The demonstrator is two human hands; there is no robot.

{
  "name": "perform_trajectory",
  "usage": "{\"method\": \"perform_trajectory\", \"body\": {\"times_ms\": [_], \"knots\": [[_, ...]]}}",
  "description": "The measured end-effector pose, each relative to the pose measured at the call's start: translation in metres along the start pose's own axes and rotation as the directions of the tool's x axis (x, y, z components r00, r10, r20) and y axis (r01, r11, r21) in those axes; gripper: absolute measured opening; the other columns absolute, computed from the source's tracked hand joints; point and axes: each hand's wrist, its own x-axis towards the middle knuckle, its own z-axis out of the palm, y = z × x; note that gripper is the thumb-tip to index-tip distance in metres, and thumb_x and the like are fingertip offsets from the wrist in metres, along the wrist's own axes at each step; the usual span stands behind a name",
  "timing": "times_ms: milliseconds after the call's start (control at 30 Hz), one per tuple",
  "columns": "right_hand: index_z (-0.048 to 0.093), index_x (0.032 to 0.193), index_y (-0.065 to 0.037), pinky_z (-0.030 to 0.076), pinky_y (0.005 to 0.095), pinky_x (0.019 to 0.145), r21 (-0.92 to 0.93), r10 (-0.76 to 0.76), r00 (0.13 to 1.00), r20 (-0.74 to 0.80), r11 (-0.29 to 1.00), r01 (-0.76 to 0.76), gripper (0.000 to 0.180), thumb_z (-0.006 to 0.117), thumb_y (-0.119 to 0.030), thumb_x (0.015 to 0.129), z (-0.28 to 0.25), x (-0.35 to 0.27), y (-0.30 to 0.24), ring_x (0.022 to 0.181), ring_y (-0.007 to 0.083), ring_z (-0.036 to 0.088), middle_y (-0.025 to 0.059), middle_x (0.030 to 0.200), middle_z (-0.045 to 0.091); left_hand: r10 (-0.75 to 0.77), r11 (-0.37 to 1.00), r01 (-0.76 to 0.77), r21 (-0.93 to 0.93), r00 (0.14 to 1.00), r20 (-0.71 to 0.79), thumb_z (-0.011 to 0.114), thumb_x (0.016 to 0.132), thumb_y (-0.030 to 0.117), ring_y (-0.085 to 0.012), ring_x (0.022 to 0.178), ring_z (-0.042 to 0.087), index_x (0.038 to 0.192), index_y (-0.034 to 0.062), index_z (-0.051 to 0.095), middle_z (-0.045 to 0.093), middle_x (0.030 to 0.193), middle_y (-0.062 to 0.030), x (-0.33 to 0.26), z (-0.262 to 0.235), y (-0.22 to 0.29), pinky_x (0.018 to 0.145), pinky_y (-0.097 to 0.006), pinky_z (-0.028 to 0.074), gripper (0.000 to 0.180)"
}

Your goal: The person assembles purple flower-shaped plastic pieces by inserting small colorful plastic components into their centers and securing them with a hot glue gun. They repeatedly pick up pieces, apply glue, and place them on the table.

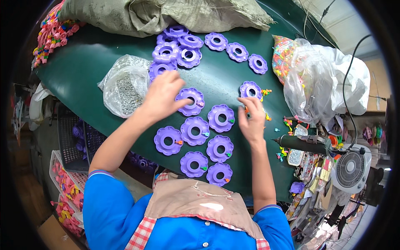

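My left hand (163, 95) is open over the table, thumb stretched toward a purple flower-shaped plastic ring (190, 109) with a small pink piece on it. Its fingertips are at another purple ring (160, 68) at the near edge of a heap. My right hand (252, 121) is open, fingers curved, just below a single purple ring (246, 88). Beside it lie small coloured plastic pieces (266, 92), partly hidden by the hand; an orange bit shows between thumb and fingers. Between my hands several purple rings (195, 138) lie flat, each with one small coloured piece.
A clear bag of small metal parts (127, 93) lies left on the green table (83, 71). A woven sack (166, 14) spans the back. Bags of coloured pieces (287, 58) stand at right, near a dark cylindrical tool (306, 143) and a fan (351, 170). Crates (68, 137) stand lower left.
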Motion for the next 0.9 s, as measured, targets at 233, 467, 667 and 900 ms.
{"method": "perform_trajectory", "body": {"times_ms": [233, 467, 667, 900], "knots": [[0.076, 0.116, -0.005, 0.048, 0.0433, 0.09, -0.283, 0.061, 0.989, -0.132, 0.954, -0.097, 0.029, 0.076, -0.007, 0.088, -0.013, -0.01, 0.037, 0.102, 0.0297, 0.064, 0.0103, 0.111, 0.068, -0.079, 0.99, 0.069, 0.119, 0.993, 0.083, 0.084, 0.075, 0.011, -0.037, 0.112, 0.061, 0.128, 0.0044, 0.065, 0.063, 0.115, -0.014, -0.019, -0.022, -0.024, 0.097, -0.047, 0.05, 0.057], [0.077, 0.105, -0.009, 0.051, 0.0449, 0.085, -0.152, -0.032, 0.993, 0.117, 0.987, 0.049, 0.022, 0.079, -0.011, 0.083, -0.012, -0.016, 0.03, 0.092, 0.0316, 0.066, 0.0071, 0.098, 0.069, 0.088, 0.994, -0.092, -0.065, 0.994, -0.069, 0.075, 0.076, 0.002, -0.0389, 0.117, 0.063, 0.128, 0.0038, 0.063, 0.068, 0.121, -0.016, 0.04, -0.018, 0.01, 0.101, -0.046, 0.052, 0.054], [0.066, 0.086, -0.004, 0.051, 0.0455, 0.079, -0.184, 0.044, 0.984, 0.17, 0.983, -0.012, 0.013, 0.074, -0.004, 0.075, -0.009, -0.007, 0.017, 0.086, 0.0346, 0.063, 0.0103, 0.088, 0.063, 0.375, 0.923, -0.306, -0.235, 0.852, 0.364, 0.065, 0.078, -0.009, -0.0371, 0.119, 0.064, 0.127, 0.007, 0.067, 0.069, 0.123, -0.0168, 0.112, 0.055, 0.026, 0.101, -0.046, 0.053, 0.051], [0.075, 0.095, -0.004, 0.055, 0.0418, 0.076, -0.1, 0.081, 0.988, 0.129, 0.993, -0.068, 0.018, 0.074, 0.0, 0.077, -0.012, -0.007, 0.023, 0.082, 0.0282, 0.067, 0.0106, 0.091, 0.065, 0.231, 0.966, -0.206, -0.155, 0.958, 0.168, 0.081, 0.079, 0.017, -0.0334, 0.118, 0.059, 0.121, 0.0056, 0.07, 0.065, 0.118, -0.0111, 0.102, 0.071, 0.024, 0.1, -0.045, 0.053, 0.045]]}}
